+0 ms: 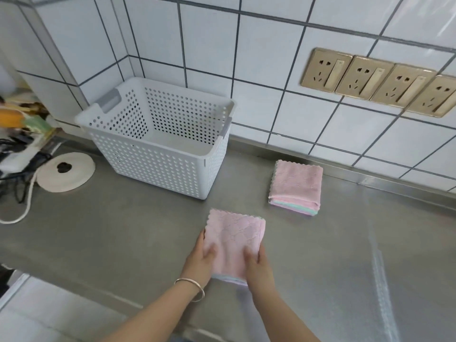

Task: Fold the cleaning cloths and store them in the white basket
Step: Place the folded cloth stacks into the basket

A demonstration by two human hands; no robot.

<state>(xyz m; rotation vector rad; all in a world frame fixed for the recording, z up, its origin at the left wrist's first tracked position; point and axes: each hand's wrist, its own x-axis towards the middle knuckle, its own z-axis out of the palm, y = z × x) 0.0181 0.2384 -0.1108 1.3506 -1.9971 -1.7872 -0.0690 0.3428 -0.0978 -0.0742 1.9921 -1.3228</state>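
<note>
1. Left hand (201, 261): grips near-left edge of folded pink cloth (234, 240), thumb on top.
2. Right hand (256, 264): grips near-right edge the same way.
3. Cloth: on steel counter (123, 230), in front of white basket (158, 139).
4. Folded cloth stack (296, 186): right of basket, near wall.

Both hands grip the near edge of a folded pink cloth (233, 243) on the steel desk (123, 230), left hand (201, 261) and right hand (256, 265) side by side. Beyond it stands the white basket (160, 144); right of the basket lies a folded stack (296, 187).
</note>
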